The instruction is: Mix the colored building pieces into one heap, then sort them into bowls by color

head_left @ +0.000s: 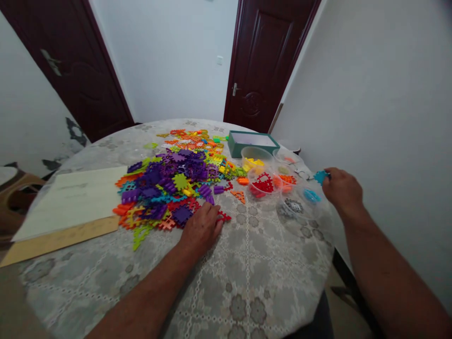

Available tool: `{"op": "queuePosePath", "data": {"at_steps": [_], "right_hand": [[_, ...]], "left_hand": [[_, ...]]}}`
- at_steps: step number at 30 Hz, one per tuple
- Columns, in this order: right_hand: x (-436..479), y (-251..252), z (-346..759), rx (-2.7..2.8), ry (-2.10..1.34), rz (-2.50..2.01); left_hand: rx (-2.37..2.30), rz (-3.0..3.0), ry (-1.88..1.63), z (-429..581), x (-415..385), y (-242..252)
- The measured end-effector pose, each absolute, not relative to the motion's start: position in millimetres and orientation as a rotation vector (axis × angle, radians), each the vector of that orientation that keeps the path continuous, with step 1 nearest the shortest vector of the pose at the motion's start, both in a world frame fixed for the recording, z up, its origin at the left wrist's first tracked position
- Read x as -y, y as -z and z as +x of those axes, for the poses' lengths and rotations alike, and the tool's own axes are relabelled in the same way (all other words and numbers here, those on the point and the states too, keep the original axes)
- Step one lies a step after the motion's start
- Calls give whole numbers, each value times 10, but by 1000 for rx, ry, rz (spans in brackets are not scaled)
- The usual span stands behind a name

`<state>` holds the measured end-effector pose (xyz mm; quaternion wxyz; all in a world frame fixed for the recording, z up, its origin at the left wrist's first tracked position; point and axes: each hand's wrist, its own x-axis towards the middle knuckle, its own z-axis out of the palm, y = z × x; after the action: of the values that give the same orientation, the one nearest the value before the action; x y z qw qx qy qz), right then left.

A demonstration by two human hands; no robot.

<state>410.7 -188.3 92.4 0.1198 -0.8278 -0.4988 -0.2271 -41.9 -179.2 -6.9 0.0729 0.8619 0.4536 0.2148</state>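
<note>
crowding the green box (236,147), clear bowls (257,153) hold colourful plastic pieces (264,182).

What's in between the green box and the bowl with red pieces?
In the head view, a see-through bowl holding yellow pieces stands between them.

Light is dim, with the edges stretched.
</note>
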Motion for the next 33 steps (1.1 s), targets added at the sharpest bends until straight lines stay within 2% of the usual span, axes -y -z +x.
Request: {"op": "queuePosePath", "data": {"at_steps": [5,9,15,19,25,28,33], "right_hand": [[1835,-797,4285,1449,637,-2518],[1875,-869,3792,1636,747,-2020],[1955,-720,2342,2177,111,-1532],[1756,-374,1818,2359,-36,-1716],[1518,-76,1705,2226,-47,-2077],[1553,-38,1751,2143,-69,-1979],[1667,-139,1844,2149,-263,-1572]], "left_hand": [[-1412,2538,-610,-413,1825,22],[-1443,2514,-534,-404,1826,17],[-1427,2498,-522,-413,1818,50],[-1379,2503,-588,-435,1803,88],[-1343,2441,-716,-467,1765,123],[-1353,2410,-730,-471,1753,122],[-1357,2436,-683,-460,1735,120]]}}
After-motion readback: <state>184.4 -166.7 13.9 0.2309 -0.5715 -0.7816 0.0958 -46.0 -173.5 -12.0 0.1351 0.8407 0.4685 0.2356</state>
